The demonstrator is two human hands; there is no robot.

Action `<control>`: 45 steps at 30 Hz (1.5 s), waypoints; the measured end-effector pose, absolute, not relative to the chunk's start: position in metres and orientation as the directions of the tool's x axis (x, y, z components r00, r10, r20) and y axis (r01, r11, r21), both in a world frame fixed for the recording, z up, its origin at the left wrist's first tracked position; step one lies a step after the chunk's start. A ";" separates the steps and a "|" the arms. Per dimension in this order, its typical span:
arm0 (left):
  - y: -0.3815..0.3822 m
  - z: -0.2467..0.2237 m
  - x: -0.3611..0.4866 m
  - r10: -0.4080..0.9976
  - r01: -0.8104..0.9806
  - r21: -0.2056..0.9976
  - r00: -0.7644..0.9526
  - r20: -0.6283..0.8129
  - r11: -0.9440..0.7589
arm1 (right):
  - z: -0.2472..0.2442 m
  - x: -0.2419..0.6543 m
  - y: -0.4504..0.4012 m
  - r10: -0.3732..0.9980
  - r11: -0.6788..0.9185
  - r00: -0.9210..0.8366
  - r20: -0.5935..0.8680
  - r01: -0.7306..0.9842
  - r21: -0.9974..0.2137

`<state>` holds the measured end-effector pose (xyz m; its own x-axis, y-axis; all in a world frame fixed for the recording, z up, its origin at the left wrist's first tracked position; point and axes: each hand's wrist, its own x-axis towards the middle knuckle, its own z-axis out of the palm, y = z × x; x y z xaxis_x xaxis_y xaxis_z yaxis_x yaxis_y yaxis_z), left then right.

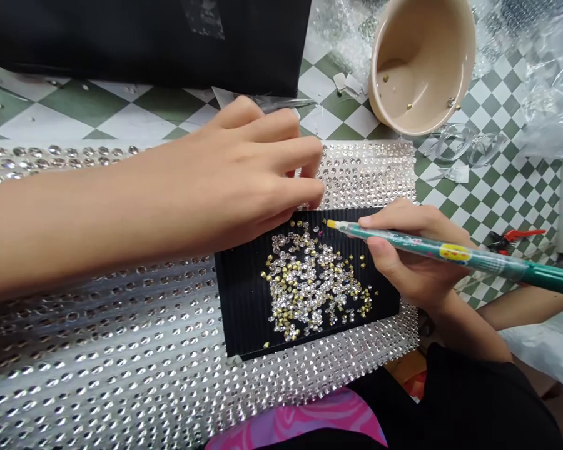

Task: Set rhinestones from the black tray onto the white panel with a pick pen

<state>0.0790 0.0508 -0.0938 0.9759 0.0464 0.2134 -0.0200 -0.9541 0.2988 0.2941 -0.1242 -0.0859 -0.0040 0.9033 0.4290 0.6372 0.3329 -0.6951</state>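
- On black ridged card (244,312): loose rhinestones (309,281) in rough heap, clear & gold-backed mix, many points up; card sits on big sheet of set rhinestones (122,356).
- R hand (417,250): narrow pen grip on green pick-up pencil (450,253), yellow tip (331,224) just past top of heap, over card; contact w/ a stone can't tell.
- L hand (244,169): fingers curled & bunched, tips over sheet, near card's top edge; anything held can't tell.
- Just past L fingers: metal tweezers (281,104), partly hidden, on green/white checked tabletop (488,206).
- Top R: beige bowl (417,62) tipped on side, few stones inside.
- Nearby: clear plastic glasses (469,145), red-handled pliers (516,236), bubble wrap (548,81), black bag (145,37), pink print cloth (300,422) at bottom edge.
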 end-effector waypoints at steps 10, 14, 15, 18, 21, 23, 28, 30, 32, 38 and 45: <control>0.050 -0.091 0.081 0.065 0.000 0.407 0.987 0.146 -0.914 | -0.084 0.291 -0.124 0.931 0.317 -0.051 0.363 0.607 -0.729; 0.049 -0.093 0.081 0.056 -0.025 0.378 0.978 0.201 -0.925 | -0.086 0.291 -0.124 0.930 0.314 -0.043 0.364 0.608 -0.729; 0.048 -0.094 0.081 0.054 -0.028 0.371 0.977 0.208 -0.928 | -0.086 0.291 -0.125 0.929 0.316 -0.042 0.367 0.605 -0.731; 0.048 -0.097 0.080 0.050 -0.036 0.359 0.973 0.225 -0.933 | -0.086 0.292 -0.126 0.931 0.320 -0.049 0.362 0.584 -0.746; 0.048 -0.097 0.079 0.039 -0.045 0.329 0.969 0.244 -0.943 | -0.087 0.295 -0.128 0.919 0.329 -0.012 0.394 0.573 -0.751; 0.047 -0.097 0.079 0.039 -0.041 0.316 0.970 0.241 -0.948 | -0.089 0.299 -0.128 0.899 0.325 0.052 0.435 0.586 -0.742; 0.047 -0.095 0.081 0.057 -0.015 0.344 0.978 0.198 -0.939 | -0.096 0.309 -0.117 0.740 0.247 0.321 0.591 0.688 -0.683; 0.048 -0.093 0.081 0.053 -0.018 0.358 0.980 0.189 -0.933 | -0.099 0.313 -0.111 0.704 0.221 0.370 0.606 0.696 -0.683; 0.049 -0.092 0.080 0.059 -0.013 0.364 0.981 0.186 -0.931 | -0.101 0.315 -0.107 0.730 0.189 0.386 0.564 0.680 -0.709; 0.049 -0.089 0.079 0.062 0.001 0.365 0.986 0.155 -0.931 | -0.104 0.318 -0.104 0.732 0.133 0.368 0.573 0.748 -0.650; 0.049 -0.089 0.082 0.067 0.013 0.321 0.985 0.157 -0.947 | -0.108 0.321 -0.102 0.760 0.123 0.350 0.548 0.749 -0.650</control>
